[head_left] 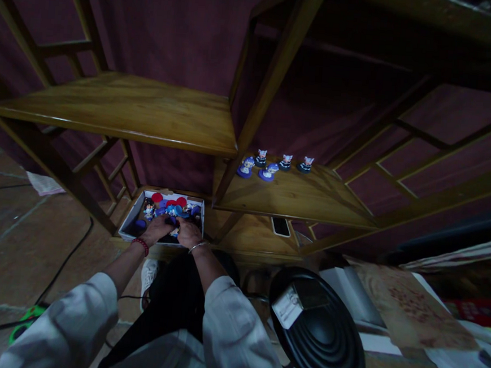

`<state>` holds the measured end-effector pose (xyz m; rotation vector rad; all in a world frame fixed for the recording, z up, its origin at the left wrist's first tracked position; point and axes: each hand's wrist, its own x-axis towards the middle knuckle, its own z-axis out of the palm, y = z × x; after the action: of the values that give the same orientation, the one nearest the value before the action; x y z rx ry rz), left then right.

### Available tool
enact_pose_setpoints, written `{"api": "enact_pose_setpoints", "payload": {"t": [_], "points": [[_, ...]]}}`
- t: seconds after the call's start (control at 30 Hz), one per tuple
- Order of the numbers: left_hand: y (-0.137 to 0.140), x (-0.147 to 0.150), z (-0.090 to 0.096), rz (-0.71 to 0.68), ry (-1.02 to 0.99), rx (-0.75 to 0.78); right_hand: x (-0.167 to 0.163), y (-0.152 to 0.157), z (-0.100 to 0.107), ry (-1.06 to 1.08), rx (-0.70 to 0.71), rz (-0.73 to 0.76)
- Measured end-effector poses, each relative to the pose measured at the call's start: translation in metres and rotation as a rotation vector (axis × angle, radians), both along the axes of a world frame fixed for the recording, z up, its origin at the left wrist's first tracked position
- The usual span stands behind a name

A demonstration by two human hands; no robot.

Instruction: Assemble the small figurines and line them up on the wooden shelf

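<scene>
Both hands reach into a shallow white box [128, 224] on the low shelf, filled with small figurines and round bases in blue, purple and red. My left hand [157, 231] wears a red bead bracelet, and its fingers curl inward. Opposite it, my right hand [189, 233], with a silver bangle, bends its fingers the same way. Between them is a small figurine [174, 232] with a dark purple part, which both hands' fingertips seem to grip. Fingers partly hide it, and the dim light blurs details. Red discs [156, 197] lie at the box's back.
Several figurines [268, 171] stand on the wooden shelf [295, 196] at right. Below it lies a phone [280, 226]. Another shelf board [124, 106] overhangs the box. A black round stool [323, 332] carries a small box [287, 306]. Cables [69, 258] cross the floor.
</scene>
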<state>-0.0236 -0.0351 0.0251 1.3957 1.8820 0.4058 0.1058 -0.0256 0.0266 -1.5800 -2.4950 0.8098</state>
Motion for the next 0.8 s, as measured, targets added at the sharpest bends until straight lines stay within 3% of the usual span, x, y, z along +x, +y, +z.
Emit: {"api": "enact_pose_setpoints", "payload": {"t": [0.17, 0.47, 0.8], "points": [[0.001, 0.000, -0.003, 0.132, -0.318, -0.020, 0.001, 0.005, -0.002, -0.002, -0.112, 0.053], [0.000, -0.001, -0.001, 0.341, -0.711, 0.046, 0.004, 0.005, 0.002, 0.096, -0.137, 0.047], [0.000, -0.002, 0.005, 0.359, -0.690, 0.020, 0.001, 0.008, -0.010, 0.178, -0.156, 0.036]]}}
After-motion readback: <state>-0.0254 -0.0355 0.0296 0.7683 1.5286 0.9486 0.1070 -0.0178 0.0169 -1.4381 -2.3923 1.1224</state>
